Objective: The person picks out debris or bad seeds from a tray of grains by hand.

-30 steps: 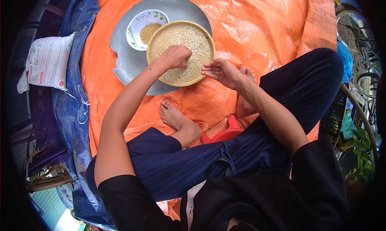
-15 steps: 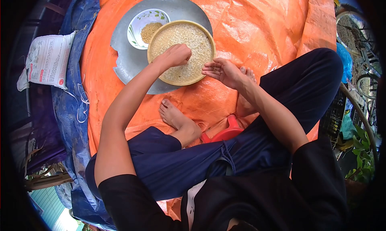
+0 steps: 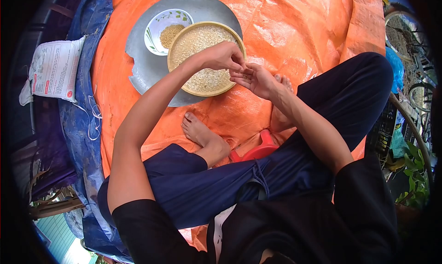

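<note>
A round, shallow woven basket [image 3: 202, 93] holds a layer of pale grains [image 3: 207, 82]. It overlaps a white bowl [image 3: 151, 38] with a green leaf pattern, where darker golden grains [image 3: 170, 35] lie. My left hand [image 3: 224, 56] reaches over the basket's right part, fingertips pinched together at the fingers of my right hand; what they pinch is too small to make out. Just off the basket's right rim, my right hand [image 3: 258, 81] is cupped palm up, with a few small dark grains [image 3: 246, 76] in it.
Beneath the bowl and basket is a grey round tray [image 3: 138, 22] with a broken edge, on an orange tarp [image 3: 294, 29]. A red plastic stool [image 3: 260, 150] shows between my legs. A white printed sack [image 3: 57, 71] lies left on a blue tarp [image 3: 76, 130]. Bicycle wheels stand far right.
My left hand has lifted from the grains in the basket and moved right and slightly up, to the fingers of my right hand. My right hand has stayed nearly in place.
</note>
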`<state>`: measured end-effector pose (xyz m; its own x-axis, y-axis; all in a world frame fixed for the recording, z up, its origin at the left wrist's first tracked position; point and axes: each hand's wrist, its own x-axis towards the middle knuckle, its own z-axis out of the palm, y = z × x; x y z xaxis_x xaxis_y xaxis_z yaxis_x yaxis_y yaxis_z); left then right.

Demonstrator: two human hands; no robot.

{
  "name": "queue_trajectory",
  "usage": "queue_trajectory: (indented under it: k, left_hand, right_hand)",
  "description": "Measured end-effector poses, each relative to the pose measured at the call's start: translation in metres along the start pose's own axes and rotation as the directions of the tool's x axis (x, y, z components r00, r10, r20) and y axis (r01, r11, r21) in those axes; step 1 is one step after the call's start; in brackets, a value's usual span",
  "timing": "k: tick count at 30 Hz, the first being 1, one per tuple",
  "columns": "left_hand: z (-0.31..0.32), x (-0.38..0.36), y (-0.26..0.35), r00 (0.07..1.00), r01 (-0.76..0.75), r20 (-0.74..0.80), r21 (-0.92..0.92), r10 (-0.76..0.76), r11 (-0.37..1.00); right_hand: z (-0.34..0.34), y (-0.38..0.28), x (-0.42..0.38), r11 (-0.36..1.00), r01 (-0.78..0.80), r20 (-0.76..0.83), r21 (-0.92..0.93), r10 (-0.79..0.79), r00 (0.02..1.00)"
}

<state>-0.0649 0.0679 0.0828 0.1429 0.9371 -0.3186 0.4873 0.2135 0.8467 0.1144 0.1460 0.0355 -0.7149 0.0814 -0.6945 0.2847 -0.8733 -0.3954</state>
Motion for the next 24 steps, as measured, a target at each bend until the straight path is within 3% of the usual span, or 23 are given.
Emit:
queue_trajectory:
  k: [4, 7, 11, 14, 17, 24]
  left_hand:
    - [0.002, 0.006, 0.010, 0.998, -0.065, -0.002, 0.029, 0.065, 0.997]
    - [-0.004, 0.004, 0.006, 0.994, 0.019, -0.110, 0.062, -0.012, 0.998]
    - [-0.007, -0.002, -0.006, 0.979, 0.015, -0.203, 0.158, 0.017, 0.987]
    - [-0.013, -0.009, -0.012, 0.988, 0.077, -0.154, 0.379, -0.019, 0.922]
    - [-0.015, -0.017, -0.027, 0.978, 0.144, -0.208, 0.679, 0.000, 0.720]
    - [-0.006, -0.035, -0.065, 0.992, 0.101, -0.123, 0.601, -0.033, 0.793]
  right_hand:
    - [0.002, -0.001, -0.002, 0.999, 0.041, 0.027, -0.007, -0.041, 0.999]
    - [0.002, -0.003, -0.003, 1.000, -0.012, 0.020, 0.016, 0.012, 1.000]
    - [0.001, -0.004, -0.002, 0.999, -0.035, 0.043, 0.035, 0.033, 0.999]
    - [0.004, -0.004, -0.004, 0.999, -0.041, 0.038, 0.024, 0.040, 0.998]
    - [0.005, -0.003, -0.004, 0.999, -0.041, 0.033, -0.004, 0.041, 0.999]
    - [0.003, -0.002, -0.003, 0.999, -0.048, 0.018, -0.012, 0.049, 0.999]
